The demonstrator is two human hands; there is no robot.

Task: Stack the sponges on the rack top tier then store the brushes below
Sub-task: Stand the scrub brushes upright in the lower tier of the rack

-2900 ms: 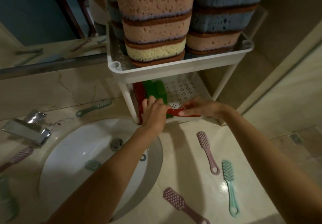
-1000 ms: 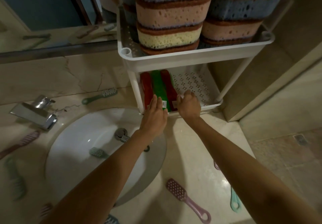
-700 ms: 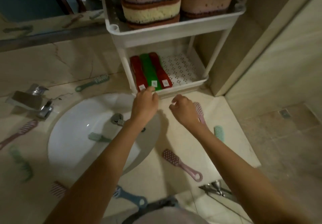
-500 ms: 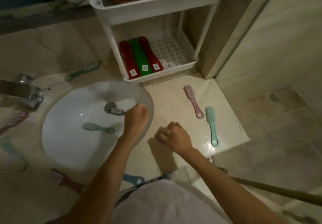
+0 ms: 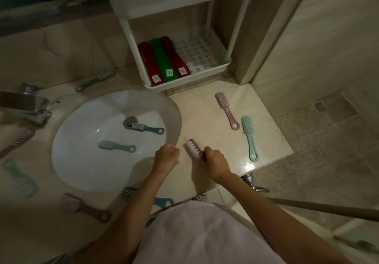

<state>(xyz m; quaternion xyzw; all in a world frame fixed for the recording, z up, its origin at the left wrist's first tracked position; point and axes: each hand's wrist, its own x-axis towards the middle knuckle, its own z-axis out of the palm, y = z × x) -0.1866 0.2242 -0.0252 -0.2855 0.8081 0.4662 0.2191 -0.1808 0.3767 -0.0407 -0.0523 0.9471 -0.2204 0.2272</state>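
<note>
Fingers of left hand (image 5: 167, 157) curled in a fist, nothing visible in them, at right rim of white ceramic sink (image 5: 67, 140). Just right, small pink plastic brush with pale bristles (image 5: 192, 147) lies near front edge of glossy beige stone counter (image 5: 205, 116). Right hand (image 5: 215, 163) fingers are wrapped round its handle. Likely light, stiff, slick if wet, so the handle is the sensible hold. Matching pink brush (image 5: 226, 109) and mint brush (image 5: 249, 138) lie toward right edge.
</note>
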